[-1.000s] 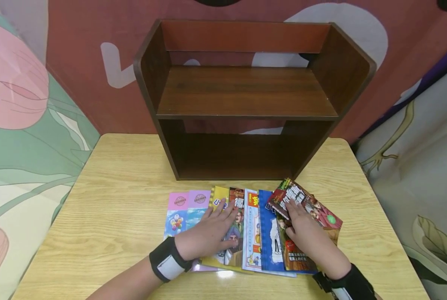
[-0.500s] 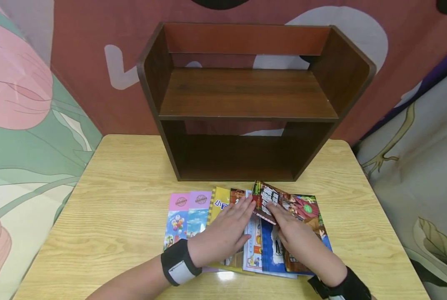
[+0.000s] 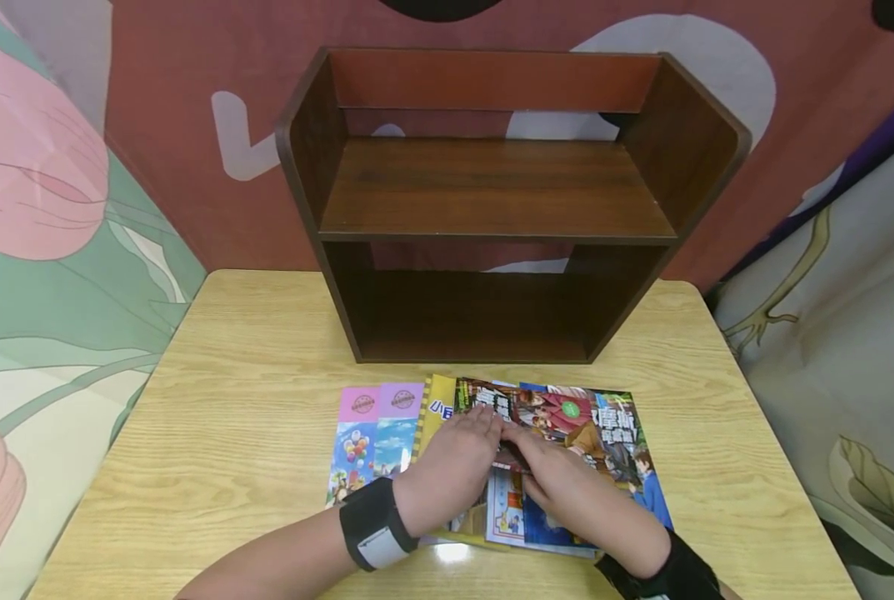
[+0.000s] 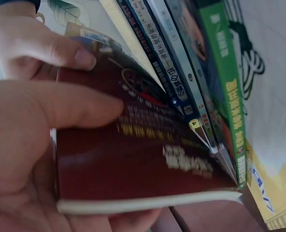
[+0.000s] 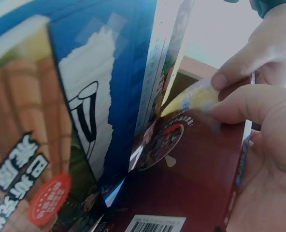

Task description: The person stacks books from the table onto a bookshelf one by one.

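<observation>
A paperback book (image 3: 562,408) with a dark, colourful cover lies raised over a row of overlapping books. My left hand (image 3: 454,467) and right hand (image 3: 566,483) meet at its near-left part. Both wrist views show its dark red back cover (image 4: 109,164); each thumb presses this side while the other fingers curl behind. Beneath it, a yellow book (image 3: 433,417) and a blue book (image 3: 540,529) show in part. At the right, another illustrated book (image 3: 645,475) pokes out from under the right arm.
Two pink and purple books (image 3: 354,450) end the row at the left. Behind the books, a dark brown two-tier bookshelf (image 3: 491,187) stands on the light wooden table (image 3: 252,350), against a patterned cloth backdrop (image 3: 162,150).
The right hand has drawn the top book leftward across the row and straightened it. The left hand has moved right to meet it, and both now grip the book.
</observation>
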`<state>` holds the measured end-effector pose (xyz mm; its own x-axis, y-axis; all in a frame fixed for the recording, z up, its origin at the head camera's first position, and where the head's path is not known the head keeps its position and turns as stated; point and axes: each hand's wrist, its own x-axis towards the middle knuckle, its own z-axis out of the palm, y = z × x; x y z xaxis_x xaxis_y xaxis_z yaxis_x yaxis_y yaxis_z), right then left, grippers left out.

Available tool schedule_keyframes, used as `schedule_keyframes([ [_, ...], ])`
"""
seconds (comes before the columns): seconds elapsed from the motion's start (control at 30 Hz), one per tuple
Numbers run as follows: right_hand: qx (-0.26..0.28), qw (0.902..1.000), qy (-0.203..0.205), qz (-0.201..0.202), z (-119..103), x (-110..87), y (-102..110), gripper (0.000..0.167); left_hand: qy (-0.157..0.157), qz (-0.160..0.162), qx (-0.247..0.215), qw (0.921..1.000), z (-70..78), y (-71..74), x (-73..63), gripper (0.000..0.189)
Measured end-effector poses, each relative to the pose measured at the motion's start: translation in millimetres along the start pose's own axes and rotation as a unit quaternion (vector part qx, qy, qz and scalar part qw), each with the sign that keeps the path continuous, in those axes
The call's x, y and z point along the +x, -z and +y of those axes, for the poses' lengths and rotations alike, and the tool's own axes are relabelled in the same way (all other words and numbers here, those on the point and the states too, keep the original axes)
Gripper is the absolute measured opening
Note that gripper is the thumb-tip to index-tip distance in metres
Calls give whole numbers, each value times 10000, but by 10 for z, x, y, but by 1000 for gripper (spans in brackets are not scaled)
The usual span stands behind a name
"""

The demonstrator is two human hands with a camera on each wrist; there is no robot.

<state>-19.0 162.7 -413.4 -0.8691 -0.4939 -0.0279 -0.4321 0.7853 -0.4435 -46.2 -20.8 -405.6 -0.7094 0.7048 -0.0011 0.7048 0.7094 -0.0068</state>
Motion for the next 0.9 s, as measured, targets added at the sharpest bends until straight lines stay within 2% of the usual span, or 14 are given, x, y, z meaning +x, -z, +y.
schedule_keyframes([
  [0.13, -125, 9998, 62, 126, -6, 12, 3, 53, 192, -177, -303, 9992, -5, -10, -8, 49],
  [0.27, -345, 9993, 52, 140, 2, 16, 40, 59, 167, -376, -262, 9988, -28, -27, -26, 56],
  [0.4, -770, 9970, 17, -25, 49, -11, 94, 69, 198, -563, -396, 9974, -63, -14, -53, 66],
  [0.5, -1137, 9930, -192, -234, 109, -63, 120, 78, 264, -659, -464, 9964, -96, 5, -76, 73],
  [0.7, -1498, 9864, -583, -350, 200, -149, 143, 81, 379, -518, -497, 9967, -166, 40, -127, 61],
  [0.9, -1413, 9860, -795, -377, 196, -140, 133, 73, 412, -327, -631, 9966, -204, 60, -166, 51],
])
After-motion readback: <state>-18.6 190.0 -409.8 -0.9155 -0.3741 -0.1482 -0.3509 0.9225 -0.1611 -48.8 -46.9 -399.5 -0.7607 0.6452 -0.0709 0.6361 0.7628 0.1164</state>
